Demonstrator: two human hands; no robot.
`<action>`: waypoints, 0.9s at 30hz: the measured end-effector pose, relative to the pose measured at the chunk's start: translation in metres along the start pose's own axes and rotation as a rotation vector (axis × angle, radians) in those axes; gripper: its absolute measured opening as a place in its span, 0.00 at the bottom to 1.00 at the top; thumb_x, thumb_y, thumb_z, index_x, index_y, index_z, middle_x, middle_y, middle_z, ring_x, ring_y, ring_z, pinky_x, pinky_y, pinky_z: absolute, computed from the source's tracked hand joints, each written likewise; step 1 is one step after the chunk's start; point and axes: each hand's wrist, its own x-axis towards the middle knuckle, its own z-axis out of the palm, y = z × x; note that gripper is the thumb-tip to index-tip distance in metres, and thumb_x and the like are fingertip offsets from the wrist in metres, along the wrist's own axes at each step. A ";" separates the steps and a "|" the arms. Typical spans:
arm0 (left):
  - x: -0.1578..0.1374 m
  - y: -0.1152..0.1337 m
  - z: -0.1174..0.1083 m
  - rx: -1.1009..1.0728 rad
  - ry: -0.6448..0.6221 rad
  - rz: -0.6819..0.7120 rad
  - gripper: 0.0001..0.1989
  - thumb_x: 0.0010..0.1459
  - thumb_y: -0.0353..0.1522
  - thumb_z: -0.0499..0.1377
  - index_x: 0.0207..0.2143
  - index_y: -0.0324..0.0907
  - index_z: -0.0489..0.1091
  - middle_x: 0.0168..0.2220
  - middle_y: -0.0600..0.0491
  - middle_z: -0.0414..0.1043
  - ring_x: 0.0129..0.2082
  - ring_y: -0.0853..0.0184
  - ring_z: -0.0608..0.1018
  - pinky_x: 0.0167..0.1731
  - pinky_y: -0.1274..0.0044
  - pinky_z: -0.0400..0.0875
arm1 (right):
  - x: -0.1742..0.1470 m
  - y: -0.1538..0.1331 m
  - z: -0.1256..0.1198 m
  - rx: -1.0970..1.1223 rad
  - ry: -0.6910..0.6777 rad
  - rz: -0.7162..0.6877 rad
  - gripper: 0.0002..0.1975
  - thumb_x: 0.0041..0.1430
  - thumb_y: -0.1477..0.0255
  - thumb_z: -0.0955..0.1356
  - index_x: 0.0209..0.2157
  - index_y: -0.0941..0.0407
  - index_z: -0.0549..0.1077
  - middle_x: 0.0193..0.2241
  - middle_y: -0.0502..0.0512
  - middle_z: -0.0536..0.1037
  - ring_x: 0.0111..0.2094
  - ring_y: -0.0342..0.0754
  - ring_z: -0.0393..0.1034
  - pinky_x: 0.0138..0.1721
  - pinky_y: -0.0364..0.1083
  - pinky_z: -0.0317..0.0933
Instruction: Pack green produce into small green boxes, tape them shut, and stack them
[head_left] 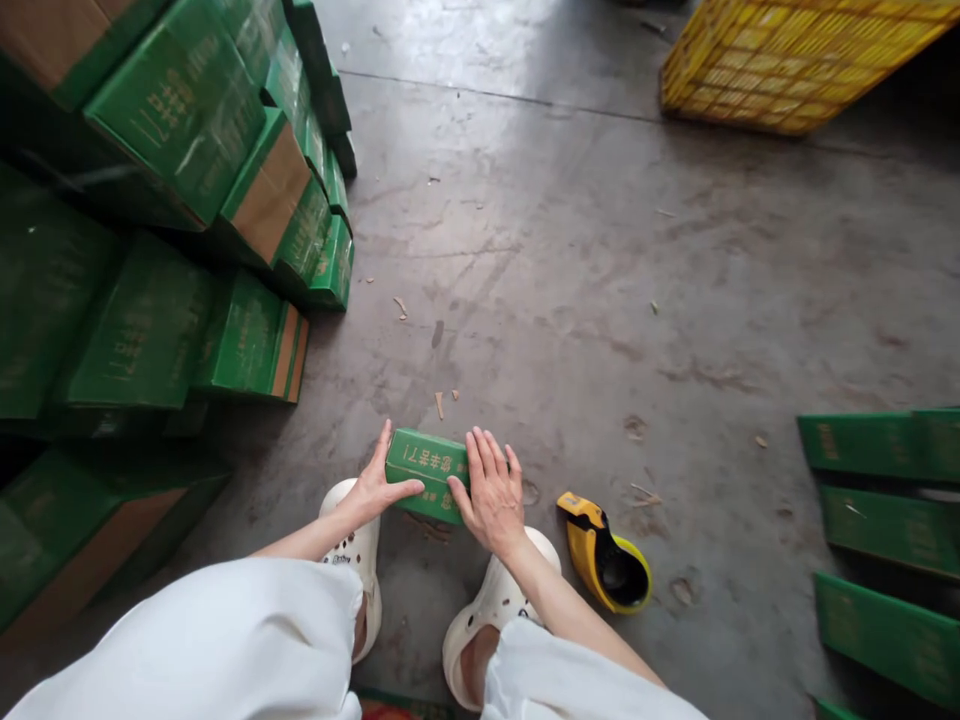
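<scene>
Between my hands, low in the view, is a small green cardboard box [426,458] with pale printed characters. My left hand [373,488] grips its left end, thumb along the near side and fingers around the far corner. My right hand [491,488] lies over the right end, fingers together on the top and thumb on the near face. Just right of my right hand, a yellow and black tape dispenser [606,560] rests on the floor. White clogs [501,600] on my feet stand either side below the box.
Stacks of green cartons [180,110] rise along the left, some showing brown cardboard sides. More green boxes [885,540] stand in a row at the right edge. A yellow plastic crate [795,70] sits at the upper right. Small cardboard scraps [439,404] litter the concrete floor [570,300].
</scene>
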 end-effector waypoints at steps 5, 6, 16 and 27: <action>-0.002 0.004 0.001 0.066 0.016 0.011 0.67 0.53 0.46 0.73 0.78 0.47 0.29 0.78 0.40 0.44 0.75 0.51 0.58 0.73 0.58 0.52 | 0.007 -0.002 -0.006 -0.013 -0.042 0.063 0.33 0.76 0.56 0.60 0.73 0.61 0.59 0.73 0.67 0.59 0.74 0.59 0.51 0.71 0.61 0.42; -0.002 0.004 0.001 0.070 0.017 0.012 0.66 0.53 0.47 0.73 0.78 0.47 0.30 0.78 0.41 0.44 0.75 0.51 0.58 0.73 0.59 0.52 | 0.008 -0.002 -0.006 -0.022 -0.055 0.062 0.33 0.76 0.56 0.60 0.72 0.60 0.60 0.73 0.67 0.59 0.73 0.60 0.52 0.71 0.61 0.43; 0.008 0.000 -0.006 0.066 -0.018 0.018 0.56 0.57 0.47 0.71 0.77 0.48 0.43 0.72 0.43 0.61 0.67 0.52 0.71 0.68 0.60 0.66 | 0.009 0.000 0.003 -0.077 -0.176 0.030 0.32 0.76 0.57 0.60 0.76 0.47 0.54 0.72 0.63 0.62 0.71 0.64 0.54 0.71 0.68 0.37; 0.000 0.010 -0.007 1.071 -0.058 0.836 0.30 0.76 0.34 0.48 0.77 0.48 0.48 0.75 0.47 0.55 0.76 0.60 0.55 0.76 0.59 0.41 | 0.009 0.000 -0.002 -0.025 -0.129 0.016 0.30 0.77 0.55 0.59 0.75 0.45 0.56 0.72 0.61 0.63 0.73 0.61 0.51 0.72 0.70 0.34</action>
